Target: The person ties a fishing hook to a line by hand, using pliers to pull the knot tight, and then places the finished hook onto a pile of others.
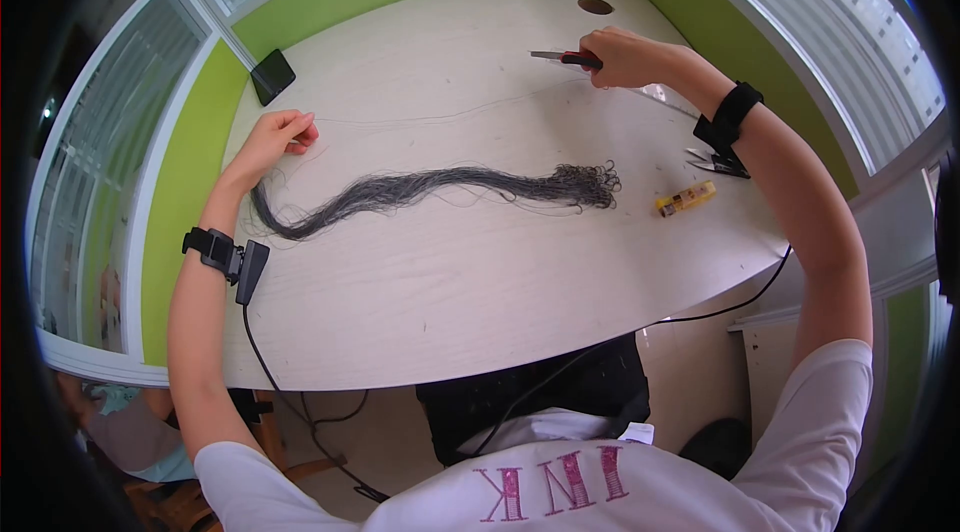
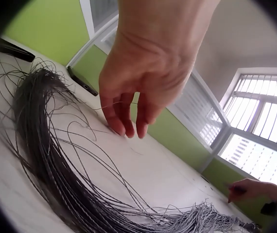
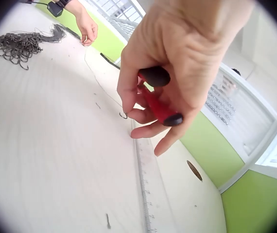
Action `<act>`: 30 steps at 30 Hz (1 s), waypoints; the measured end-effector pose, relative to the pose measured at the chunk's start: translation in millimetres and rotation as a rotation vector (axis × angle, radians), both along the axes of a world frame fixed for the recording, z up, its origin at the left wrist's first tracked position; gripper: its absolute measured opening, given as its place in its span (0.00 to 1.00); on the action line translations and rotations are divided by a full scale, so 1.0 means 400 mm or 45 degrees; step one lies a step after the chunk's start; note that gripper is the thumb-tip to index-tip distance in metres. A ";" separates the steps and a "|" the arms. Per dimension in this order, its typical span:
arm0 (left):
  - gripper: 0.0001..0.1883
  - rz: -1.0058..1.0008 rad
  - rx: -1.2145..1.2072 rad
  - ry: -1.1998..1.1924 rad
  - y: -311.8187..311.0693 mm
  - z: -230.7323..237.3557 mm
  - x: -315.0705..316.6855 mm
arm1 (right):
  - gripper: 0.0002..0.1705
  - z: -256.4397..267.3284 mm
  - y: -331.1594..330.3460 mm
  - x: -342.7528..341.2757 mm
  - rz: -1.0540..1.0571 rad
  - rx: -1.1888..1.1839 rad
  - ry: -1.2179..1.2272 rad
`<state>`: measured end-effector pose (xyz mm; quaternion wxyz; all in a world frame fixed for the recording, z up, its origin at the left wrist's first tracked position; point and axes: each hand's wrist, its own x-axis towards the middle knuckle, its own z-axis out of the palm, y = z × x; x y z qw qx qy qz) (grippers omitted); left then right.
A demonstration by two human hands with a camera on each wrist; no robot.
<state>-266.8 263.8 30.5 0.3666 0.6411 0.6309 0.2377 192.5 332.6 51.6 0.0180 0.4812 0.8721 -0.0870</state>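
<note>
My left hand (image 1: 283, 139) pinches a thin line (image 1: 430, 120), which stretches across to my right hand (image 1: 625, 59). The right hand holds scissors (image 3: 160, 107) with red and black handles, their blades pointing left in the head view. At its thumb and index fingertips is a small fish hook (image 3: 123, 116), close over the table. A long bundle of dark hooked lines (image 1: 400, 190) lies on the table between my arms. Its hooks (image 3: 19, 47) gather at the right end, and its left end curves beneath my left wrist.
A clear ruler (image 3: 146, 194) lies under my right hand. Black-handled snips (image 1: 718, 163) and a yellow labelled object (image 1: 686, 199) lie near my right forearm. A black phone (image 1: 272, 77) leans at the left green partition (image 1: 185, 182). A cable hole (image 1: 595, 6) pierces the table's back.
</note>
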 end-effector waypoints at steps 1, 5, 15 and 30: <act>0.18 0.007 0.078 0.028 0.014 -0.007 -0.004 | 0.12 -0.002 0.011 -0.004 0.017 0.040 -0.040; 0.16 0.008 0.166 0.298 0.057 -0.021 -0.038 | 0.13 0.006 0.013 -0.018 0.032 0.011 -0.097; 0.13 -0.025 0.425 0.429 0.043 -0.040 -0.073 | 0.15 -0.010 0.012 0.021 0.072 -0.001 0.022; 0.08 -0.311 0.585 0.417 -0.194 0.030 0.025 | 0.25 0.031 -0.228 -0.008 0.066 -0.163 0.101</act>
